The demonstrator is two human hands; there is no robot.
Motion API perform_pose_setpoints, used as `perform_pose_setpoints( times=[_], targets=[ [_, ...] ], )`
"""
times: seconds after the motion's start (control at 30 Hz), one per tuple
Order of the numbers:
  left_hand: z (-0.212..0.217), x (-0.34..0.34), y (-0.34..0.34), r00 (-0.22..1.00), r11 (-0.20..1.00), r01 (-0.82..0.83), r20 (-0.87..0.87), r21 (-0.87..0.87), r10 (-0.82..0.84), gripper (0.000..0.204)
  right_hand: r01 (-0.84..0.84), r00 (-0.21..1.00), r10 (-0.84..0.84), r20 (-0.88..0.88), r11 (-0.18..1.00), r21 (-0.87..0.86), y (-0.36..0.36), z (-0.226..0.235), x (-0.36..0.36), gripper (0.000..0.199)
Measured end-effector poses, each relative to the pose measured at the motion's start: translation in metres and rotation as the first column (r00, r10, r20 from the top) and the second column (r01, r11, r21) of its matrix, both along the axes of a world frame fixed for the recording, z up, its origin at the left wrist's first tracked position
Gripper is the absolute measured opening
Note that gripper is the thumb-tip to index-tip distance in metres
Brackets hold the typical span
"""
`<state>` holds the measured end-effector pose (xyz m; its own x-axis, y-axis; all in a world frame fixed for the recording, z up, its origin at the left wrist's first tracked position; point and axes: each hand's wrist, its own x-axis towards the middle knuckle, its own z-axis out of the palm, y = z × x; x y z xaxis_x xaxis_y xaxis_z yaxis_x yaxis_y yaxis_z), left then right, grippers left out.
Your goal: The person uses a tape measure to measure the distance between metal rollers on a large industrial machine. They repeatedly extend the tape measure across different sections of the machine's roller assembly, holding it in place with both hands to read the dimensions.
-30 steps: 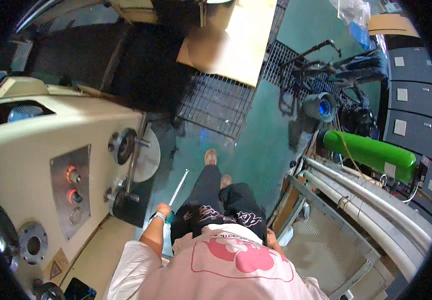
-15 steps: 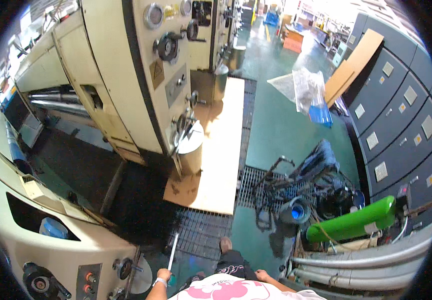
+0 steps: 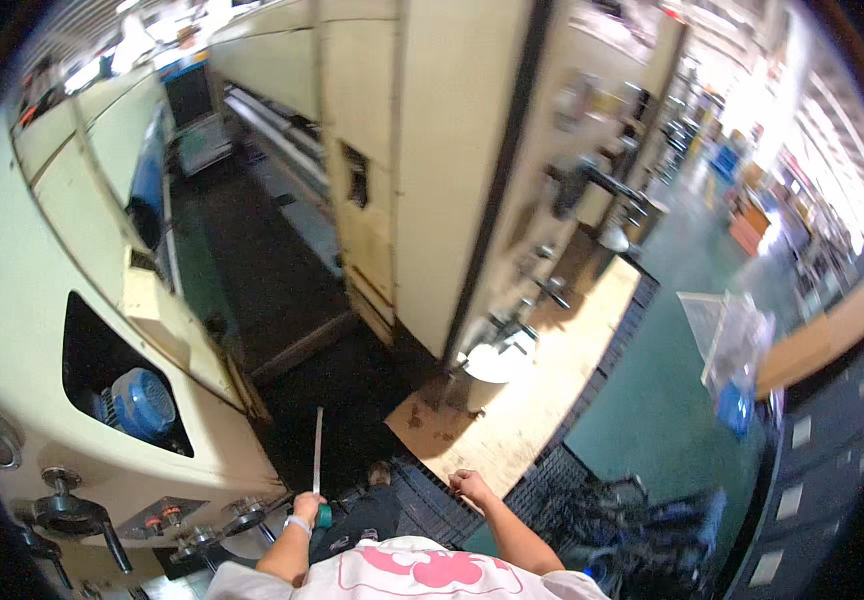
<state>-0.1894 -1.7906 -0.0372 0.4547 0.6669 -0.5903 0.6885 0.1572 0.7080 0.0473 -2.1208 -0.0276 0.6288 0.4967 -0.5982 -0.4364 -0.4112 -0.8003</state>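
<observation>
My left hand (image 3: 306, 508) is closed around a long, thin, pale strip (image 3: 318, 450) that sticks up and away from me. A dark green rounded piece (image 3: 325, 516) shows beside the fingers; I cannot tell whether it is part of the strip. To the right, my right hand (image 3: 470, 486) is raised in front of me with its fingers curled in, and nothing shows in it. Below it in the picture lies a wooden board (image 3: 512, 420) on the floor. A cream machine panel (image 3: 222, 470) with knobs stands left of my left hand.
A blue motor (image 3: 142, 405) sits in an opening of the panel. Ahead rises a tall cream machine column (image 3: 452, 150), with a dark gap left of it. A white round surface (image 3: 492, 362) juts out beside the column. Grey cabinets (image 3: 802, 480) line the right, with dark clutter (image 3: 642, 530) nearby.
My view has swung left toward the gap between the machines. My right hand has come up and forward from beside my body. The left hand still grips the strip.
</observation>
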Motion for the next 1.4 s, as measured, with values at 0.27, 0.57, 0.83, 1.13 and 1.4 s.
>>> perform_pose_setpoints(
  times=[0.27,0.57,0.83,1.13,1.4],
  targets=[
    [-0.051,0.181,0.136,0.939,0.823,-0.196,0.138,-0.533,0.313,0.018,-0.299,0.953,0.302,0.001,0.944,-0.139,0.185,-0.04,0.065,0.028],
    [0.069,0.367,0.317,0.732,0.688,-0.106,0.411,-0.718,0.543,0.019,-0.136,0.97,0.152,0.188,0.986,-0.094,0.341,0.035,0.223,0.036],
    [0.136,0.439,0.492,0.8,0.656,0.237,0.527,-0.717,0.286,0.021,-0.286,0.952,0.261,0.158,0.944,0.164,0.606,0.097,0.341,0.01],
    [0.158,0.538,0.663,0.724,0.478,0.643,0.678,-0.598,-0.126,0.022,-0.433,0.9,0.427,0.082,0.86,0.27,0.809,0.171,0.435,0.016],
    [0.132,0.709,0.907,0.23,0.078,0.963,0.641,-0.256,-0.732,0.021,0.029,1.0,-0.029,-0.002,0.974,0.225,1.001,0.135,0.52,0.008]
  ],
)
